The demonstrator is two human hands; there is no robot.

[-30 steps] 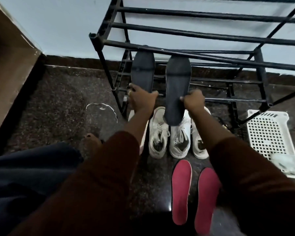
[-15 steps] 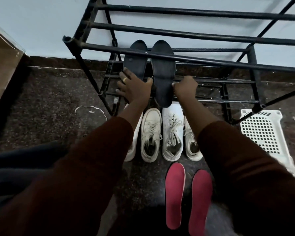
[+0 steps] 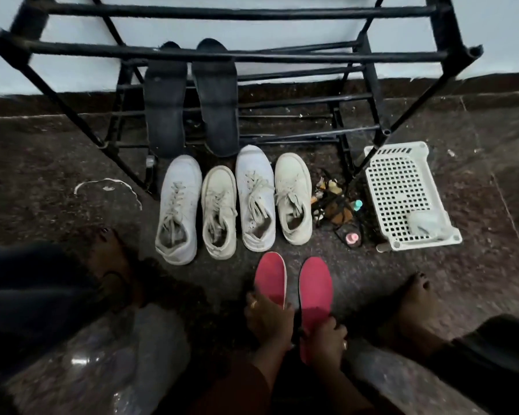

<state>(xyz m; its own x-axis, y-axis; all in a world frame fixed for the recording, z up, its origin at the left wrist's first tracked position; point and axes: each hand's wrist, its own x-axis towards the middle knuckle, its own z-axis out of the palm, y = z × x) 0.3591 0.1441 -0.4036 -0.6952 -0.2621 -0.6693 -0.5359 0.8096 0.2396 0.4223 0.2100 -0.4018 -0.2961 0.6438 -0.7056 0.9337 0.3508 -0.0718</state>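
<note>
Head camera: a person crouched on a dark speckled floor (image 3: 57, 151) takes hold of two red insoles lying side by side, just apart. The left hand (image 3: 267, 319) curls round the heel end of the left red insole (image 3: 271, 274). The right hand (image 3: 325, 335) grips across the right red insole (image 3: 315, 283) near its heel. Both insoles lie lengthwise away from the person, toes pointing at four white sneakers (image 3: 179, 205) (image 3: 219, 211) (image 3: 256, 199) (image 3: 294, 199) lined up in a row, toes toward the black metal shoe rack (image 3: 222, 56). Two black insoles (image 3: 164, 106) (image 3: 218, 106) rest on the rack's lower rails, parallel. One white plastic basket (image 3: 396, 181) sits to the right. Any marks on the shoes are too blurred to read.
</note>
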